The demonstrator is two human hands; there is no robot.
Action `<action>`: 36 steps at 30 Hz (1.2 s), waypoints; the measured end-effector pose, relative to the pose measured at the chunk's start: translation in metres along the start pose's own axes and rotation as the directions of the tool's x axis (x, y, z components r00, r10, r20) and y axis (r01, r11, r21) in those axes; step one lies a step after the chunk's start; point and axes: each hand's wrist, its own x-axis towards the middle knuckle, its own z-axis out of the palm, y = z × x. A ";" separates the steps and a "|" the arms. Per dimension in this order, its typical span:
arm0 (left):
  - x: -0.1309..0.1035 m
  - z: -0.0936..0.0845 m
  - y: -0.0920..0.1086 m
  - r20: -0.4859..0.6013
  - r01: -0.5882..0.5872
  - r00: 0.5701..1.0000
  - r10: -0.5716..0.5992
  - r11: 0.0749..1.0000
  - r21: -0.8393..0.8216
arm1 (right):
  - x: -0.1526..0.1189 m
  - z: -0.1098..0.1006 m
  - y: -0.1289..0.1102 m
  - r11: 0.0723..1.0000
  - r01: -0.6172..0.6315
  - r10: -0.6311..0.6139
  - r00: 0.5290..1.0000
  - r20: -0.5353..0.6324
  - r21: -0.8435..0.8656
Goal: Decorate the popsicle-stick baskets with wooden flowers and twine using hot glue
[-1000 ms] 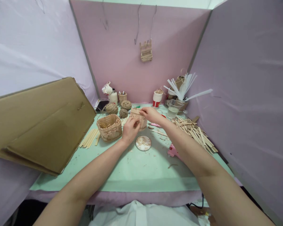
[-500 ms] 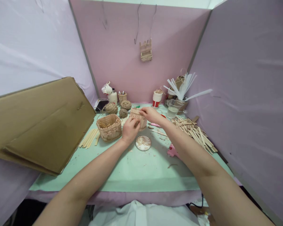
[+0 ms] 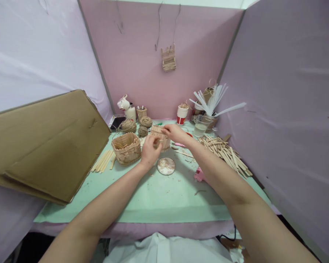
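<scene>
While the small basket is rim-gripped by the right hand, its near left is covered by curled left hand, whose hold cannot be told.

At the grip, left hand hides part of the small basket; detail at its fingertips too small for us. Right hand covers some rim. Nearer and right of grip, forearm blocks part of pink tool.

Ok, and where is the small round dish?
In the head view, the dish lies on the green tabletop, right of the left hand and nearer the person.
</scene>
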 end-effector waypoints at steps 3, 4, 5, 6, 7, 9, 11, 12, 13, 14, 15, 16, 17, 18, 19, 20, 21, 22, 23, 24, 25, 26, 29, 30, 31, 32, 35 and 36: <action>0.002 0.003 -0.004 0.004 0.197 0.980 -0.198 0.976 -0.096 | -0.001 0.000 -0.002 1.000 -0.004 0.004 1.000 -0.007 -0.012; 0.003 0.005 -0.005 0.022 0.258 0.966 -0.257 0.958 -0.127 | -0.002 0.000 -0.003 1.000 -0.006 0.006 1.000 -0.009 -0.014; 0.003 0.006 -0.006 0.045 0.311 0.950 -0.308 0.938 -0.155 | -0.002 0.000 -0.004 1.000 -0.006 0.005 1.000 -0.010 -0.013; 0.004 0.006 -0.007 0.068 0.355 0.935 -0.349 0.918 -0.178 | -0.003 0.000 -0.005 1.000 -0.006 0.006 1.000 -0.011 -0.012; 0.004 0.007 -0.007 0.089 0.391 0.920 -0.381 0.899 -0.197 | -0.003 0.000 -0.006 1.000 -0.007 0.007 1.000 -0.011 -0.012; 0.005 0.007 -0.006 0.114 0.435 0.901 -0.420 0.873 -0.220 | -0.004 0.000 -0.008 1.000 -0.011 0.011 1.000 -0.008 -0.015; 0.005 0.007 -0.005 0.115 0.446 0.895 -0.431 0.864 -0.233 | -0.006 0.000 -0.009 1.000 -0.016 0.016 1.000 0.001 -0.020; 0.005 0.007 -0.005 0.114 0.444 0.896 -0.429 0.864 -0.236 | -0.006 0.000 -0.009 1.000 -0.018 0.018 1.000 0.007 -0.022; 0.006 0.007 -0.006 0.112 0.443 0.897 -0.428 0.865 -0.237 | -0.007 0.000 -0.010 1.000 -0.020 0.020 1.000 0.010 -0.024; 0.006 0.007 -0.006 0.109 0.442 0.897 -0.429 0.865 -0.237 | -0.007 -0.001 -0.010 0.999 -0.024 0.024 1.000 0.011 -0.027; 0.006 0.007 -0.006 0.108 0.443 0.896 -0.430 0.865 -0.235 | -0.008 -0.001 -0.010 0.999 -0.026 0.026 1.000 0.010 -0.030; 0.006 0.008 -0.007 0.109 0.445 0.896 -0.431 0.865 -0.232 | -0.008 -0.001 -0.011 0.999 -0.026 0.027 1.000 0.007 -0.033; 0.006 0.008 -0.007 0.110 0.446 0.895 -0.432 0.865 -0.230 | -0.009 -0.001 -0.011 0.999 -0.023 0.023 1.000 0.006 -0.036; 0.006 0.008 -0.007 0.110 0.446 0.895 -0.432 0.866 -0.225 | -0.009 -0.001 -0.011 0.999 -0.018 0.018 1.000 0.006 -0.038; 0.006 0.008 -0.008 0.111 0.444 0.896 -0.430 0.869 -0.219 | -0.010 -0.002 -0.012 0.999 -0.013 0.014 1.000 0.007 -0.040; 0.006 0.008 -0.008 0.114 0.440 0.898 -0.425 0.873 -0.212 | -0.010 -0.002 -0.013 0.999 -0.011 0.012 1.000 0.008 -0.041; 0.006 0.008 -0.009 0.117 0.435 0.900 -0.419 0.877 -0.206 | -0.011 -0.003 -0.014 0.999 -0.013 0.014 1.000 0.011 -0.042; 0.006 0.009 -0.009 0.118 0.429 0.903 -0.414 0.880 -0.202 | -0.011 -0.003 -0.015 0.999 -0.020 0.020 1.000 0.012 -0.043; 0.006 0.009 -0.010 0.119 0.424 0.905 -0.408 0.883 -0.199 | -0.012 -0.004 -0.015 0.999 -0.028 0.029 0.999 0.014 -0.043; 0.006 0.009 -0.010 0.119 0.420 0.907 -0.403 0.886 -0.197 | -0.012 -0.004 -0.016 0.998 -0.038 0.038 0.999 0.016 -0.044; 0.006 0.009 -0.011 0.118 0.416 0.909 -0.400 0.888 -0.196 | -0.012 -0.005 -0.017 0.998 -0.045 0.046 0.999 0.017 -0.046; 0.006 0.010 -0.011 0.114 0.415 0.910 -0.400 0.888 -0.196 | -0.012 -0.005 -0.017 0.998 -0.050 0.051 0.999 0.018 -0.048; 0.006 0.010 -0.012 0.101 0.419 0.908 -0.407 0.887 -0.194 | -0.012 -0.005 -0.018 0.997 -0.050 0.051 0.999 0.018 -0.053; 0.006 0.010 -0.012 0.097 0.418 0.908 -0.407 0.888 -0.190 | -0.011 -0.004 -0.018 0.997 -0.049 0.050 0.999 0.018 -0.055; 0.006 0.010 -0.012 0.092 0.416 0.909 -0.406 0.891 -0.181 | -0.011 -0.004 -0.019 0.997 -0.051 0.052 0.999 0.018 -0.057; 0.007 0.010 -0.012 0.089 0.412 0.911 -0.402 0.895 -0.171 | -0.011 -0.004 -0.019 0.997 -0.054 0.055 0.998 0.017 -0.060; 0.007 0.010 -0.012 0.089 0.397 0.917 -0.388 0.906 -0.146 | -0.012 -0.004 -0.021 0.995 -0.069 0.070 0.997 0.018 -0.070; 0.007 0.010 -0.012 0.089 0.395 0.918 -0.386 0.908 -0.141 | -0.012 -0.004 -0.022 0.995 -0.073 0.074 0.997 0.017 -0.073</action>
